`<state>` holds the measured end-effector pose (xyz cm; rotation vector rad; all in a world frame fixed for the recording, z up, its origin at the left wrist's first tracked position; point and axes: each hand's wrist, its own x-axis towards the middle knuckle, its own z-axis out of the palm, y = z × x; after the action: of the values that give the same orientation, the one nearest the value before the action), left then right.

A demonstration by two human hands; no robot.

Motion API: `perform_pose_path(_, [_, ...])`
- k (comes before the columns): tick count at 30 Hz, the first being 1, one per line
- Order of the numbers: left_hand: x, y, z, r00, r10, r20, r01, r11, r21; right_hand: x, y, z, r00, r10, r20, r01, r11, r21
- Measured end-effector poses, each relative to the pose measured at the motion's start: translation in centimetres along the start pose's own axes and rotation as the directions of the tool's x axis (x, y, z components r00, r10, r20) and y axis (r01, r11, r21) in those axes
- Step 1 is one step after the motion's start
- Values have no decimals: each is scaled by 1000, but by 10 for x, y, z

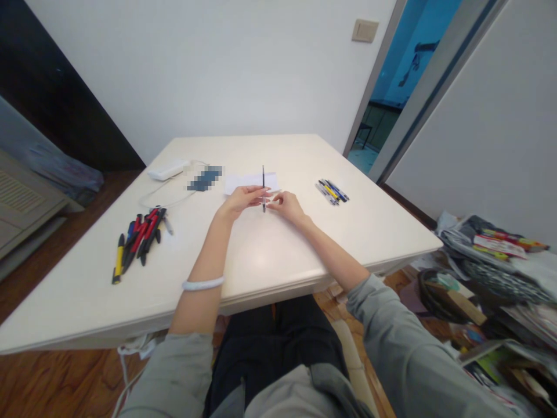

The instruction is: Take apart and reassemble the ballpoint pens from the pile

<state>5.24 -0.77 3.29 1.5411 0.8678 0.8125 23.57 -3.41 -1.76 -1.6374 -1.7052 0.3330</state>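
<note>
A thin dark pen (263, 180) stands upright over the middle of the white table (261, 261). My left hand (241, 200) pinches its lower part from the left, and my right hand (287, 206) closes on its bottom end from the right. Both hands rest on the table just in front of a white sheet of paper (243, 181). To the left lies a pile of several red, black, blue and yellow pens (139, 238). A smaller bunch of pens (331, 191) lies to the right.
A white charger block (167, 170) with a cable (161, 197) and a blurred dark item (204, 179) sit at the far left of the table. Stacked magazines and clutter (491, 273) fill the floor on the right. An open doorway (391, 93) lies beyond.
</note>
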Motion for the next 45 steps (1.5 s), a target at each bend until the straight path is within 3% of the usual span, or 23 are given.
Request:
perform_pose_path(7, [2,-4,7,998,-28,64,27,1000,12,-2,4,-11,997,-21,78,21,1000,10])
perform_pose_path(11, [2,-2,12,994,-60,94,57,998,35,9,18,-21,1000,23,-11,-20,970,241])
perform_pose_path(14, [1,-2,17,991,-70,112,64,997,54,16,21,-27,992,117,-44,-72,826,559])
perform_pose_path(18, [3,-4,25,987,-84,140,75,995,65,18,13,-31,984,175,-47,-54,531,845])
perform_pose_path(21, [2,-5,32,980,-95,177,82,993,81,16,6,-34,971,238,-17,-75,369,927])
perform_pose_path(26, [-1,-3,38,975,-100,198,82,992,97,16,6,-39,956,291,-33,-42,248,968])
perform_pose_path(32, [0,-5,39,970,-116,213,99,991,88,19,8,-40,959,269,-93,22,255,967])
perform_pose_path(38, [1,-6,39,967,-121,223,101,990,100,15,4,-41,974,211,-81,16,290,957])
perform_pose_path(45, [1,-5,39,977,-109,185,94,992,87,12,2,-41,991,129,-43,-15,418,909])
